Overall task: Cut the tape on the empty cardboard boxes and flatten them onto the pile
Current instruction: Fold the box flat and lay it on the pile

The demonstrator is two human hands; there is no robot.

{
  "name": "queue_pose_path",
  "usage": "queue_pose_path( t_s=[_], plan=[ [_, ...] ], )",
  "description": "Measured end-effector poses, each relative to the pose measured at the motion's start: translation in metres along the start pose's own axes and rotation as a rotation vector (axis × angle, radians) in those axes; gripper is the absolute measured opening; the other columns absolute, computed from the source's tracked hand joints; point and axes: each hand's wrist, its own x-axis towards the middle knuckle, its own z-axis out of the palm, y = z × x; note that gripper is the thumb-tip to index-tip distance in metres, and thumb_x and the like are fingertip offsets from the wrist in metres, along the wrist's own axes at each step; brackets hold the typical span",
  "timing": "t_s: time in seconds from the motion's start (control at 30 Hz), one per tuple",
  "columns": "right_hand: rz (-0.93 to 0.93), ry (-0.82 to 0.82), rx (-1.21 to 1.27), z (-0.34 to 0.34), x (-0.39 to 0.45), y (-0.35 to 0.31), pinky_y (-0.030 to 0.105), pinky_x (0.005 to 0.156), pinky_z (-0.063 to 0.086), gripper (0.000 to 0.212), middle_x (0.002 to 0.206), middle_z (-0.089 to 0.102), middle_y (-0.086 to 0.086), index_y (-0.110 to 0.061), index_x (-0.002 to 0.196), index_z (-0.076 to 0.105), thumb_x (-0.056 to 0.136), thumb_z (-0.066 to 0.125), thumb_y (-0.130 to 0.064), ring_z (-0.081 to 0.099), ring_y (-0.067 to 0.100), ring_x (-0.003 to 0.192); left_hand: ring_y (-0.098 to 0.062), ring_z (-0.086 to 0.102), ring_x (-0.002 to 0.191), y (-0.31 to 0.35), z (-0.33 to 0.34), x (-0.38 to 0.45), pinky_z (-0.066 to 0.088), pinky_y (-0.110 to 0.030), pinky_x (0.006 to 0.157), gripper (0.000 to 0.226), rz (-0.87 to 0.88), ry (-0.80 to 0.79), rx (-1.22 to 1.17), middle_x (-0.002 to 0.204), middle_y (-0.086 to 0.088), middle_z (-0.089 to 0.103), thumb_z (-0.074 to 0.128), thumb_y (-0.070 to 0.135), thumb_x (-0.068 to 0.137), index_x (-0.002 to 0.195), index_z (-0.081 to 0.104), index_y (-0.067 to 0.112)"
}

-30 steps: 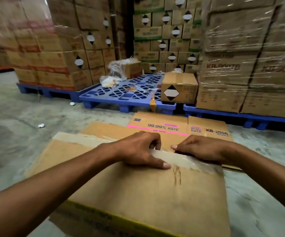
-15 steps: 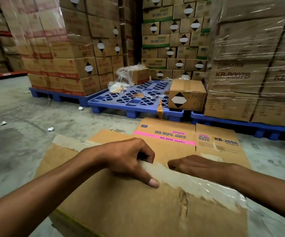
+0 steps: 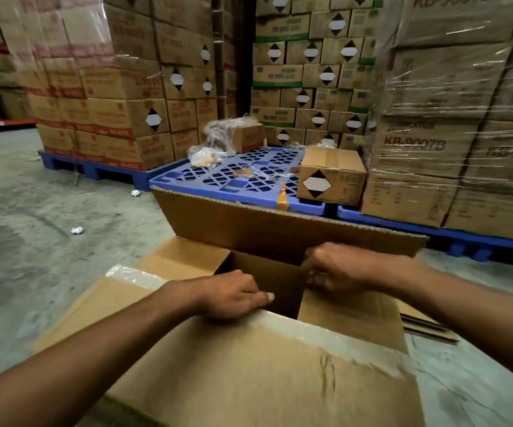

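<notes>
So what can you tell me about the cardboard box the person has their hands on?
The cardboard box is plain brown corrugated board, open at the top, on the concrete floor. Its far flap stands up; the near flap, edged with torn clear tape, tilts toward the camera. Inside looks dark and empty. The left hand grips the near flap's edge; the right hand, blurred, reaches inside at the far flap.

left hand: curled, gripping | right hand: curled, gripping

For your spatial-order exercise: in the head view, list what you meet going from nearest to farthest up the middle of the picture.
Near flap → left hand → raised far flap → blue pallet → plastic-wrapped small box → green-banded box stack.
</notes>
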Motion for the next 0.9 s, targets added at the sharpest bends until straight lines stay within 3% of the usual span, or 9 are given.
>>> queue_pose_path(
  t_s=[0.1,0.2,0.27,0.4,0.47,0.57,0.67,0.8,0.9],
  plan=[
    [-0.059,-0.240,0.079,0.026,0.013,-0.014,0.038,0.092,0.046,0.031,0.113,0.066,0.007,-0.018,0.099,0.065,0.098,0.041,-0.037,0.059,0.024,0.098,-0.025,0.050,0.119,-0.026,-0.004,0.013,0.037,-0.034,0.099,0.036,-0.163,0.166,0.369,0.121,-0.008,0.058,0.049,0.040,0.093,0.116,0.063,0.017],
    [-0.054,-0.216,0.018,0.029,0.016,-0.019,0.039,0.094,0.045,0.041,0.119,0.061,0.007,-0.018,0.107,0.061,0.096,0.034,-0.047,0.057,0.026,0.106,-0.035,0.030,0.135,-0.046,-0.008,0.021,0.029,-0.044,0.111,0.062,-0.459,0.191,0.366,0.147,-0.014,0.032,0.056,0.033,0.088,0.144,0.032,0.023],
    [-0.058,-0.138,-0.029,0.022,0.016,-0.015,0.039,0.098,0.043,0.045,0.125,0.056,0.005,-0.020,0.116,0.058,0.095,0.033,-0.051,0.054,0.025,0.114,-0.037,0.036,0.133,-0.047,-0.011,0.024,0.036,-0.049,0.107,0.060,-0.537,0.196,0.300,0.147,-0.016,0.031,0.054,0.025,0.090,0.144,0.030,0.024],
    [0.047,-0.016,0.012,-0.005,0.011,0.000,0.039,0.103,0.041,0.038,0.138,0.048,0.007,-0.020,0.103,0.061,0.091,0.043,-0.050,0.048,0.026,0.126,-0.030,0.055,0.118,-0.027,-0.038,0.026,0.044,-0.036,0.092,0.040,-0.428,0.409,0.349,0.129,-0.011,0.056,0.054,0.021,0.089,0.129,0.049,0.015],
    [0.102,0.046,0.065,-0.026,0.004,0.010,0.042,0.090,0.048,0.026,0.113,0.061,0.007,-0.017,0.086,0.060,0.088,0.051,-0.041,0.058,0.025,0.107,-0.028,0.056,0.115,-0.014,-0.050,0.029,0.045,-0.035,0.090,0.035,-0.386,0.447,0.379,0.127,-0.009,0.057,0.054,0.024,0.091,0.125,0.053,0.015],
    [0.182,0.126,0.118,-0.052,-0.008,0.025,0.043,0.069,0.051,0.022,0.076,0.059,0.000,-0.017,0.073,0.056,0.081,0.056,-0.037,0.058,0.023,0.075,-0.028,0.053,0.118,0.004,-0.060,0.041,0.043,-0.036,0.092,0.033,-0.366,0.496,0.395,0.130,-0.010,0.055,0.052,0.025,0.094,0.125,0.054,0.015],
    [0.215,0.236,0.147,-0.063,-0.017,0.036,0.042,0.064,0.050,0.021,0.072,0.058,-0.001,-0.018,0.072,0.056,0.081,0.057,-0.037,0.058,0.023,0.071,-0.030,0.055,0.118,0.019,-0.075,0.057,0.046,-0.036,0.090,0.033,-0.431,0.555,0.515,0.129,-0.012,0.057,0.051,0.021,0.095,0.126,0.056,0.012],
    [0.210,0.312,0.280,-0.064,-0.023,0.052,0.033,0.064,0.048,0.025,0.085,0.059,-0.004,-0.018,0.094,0.059,0.089,0.051,-0.041,0.058,0.017,0.075,-0.030,0.055,0.119,0.027,-0.095,0.072,0.045,-0.037,0.094,0.032,-0.462,0.560,0.633,0.129,-0.013,0.059,0.049,0.023,0.096,0.123,0.059,0.010],
    [0.011,0.589,-0.075,-0.064,-0.024,0.049,0.024,0.047,0.030,0.028,0.065,0.046,-0.002,-0.016,0.065,0.050,0.084,0.044,-0.035,0.043,0.015,0.055,-0.028,0.063,0.103,0.023,-0.104,0.072,0.053,-0.037,0.081,0.023,-0.420,0.727,0.618,0.110,-0.011,0.066,0.059,0.020,0.091,0.111,0.067,0.010]
  ],
)
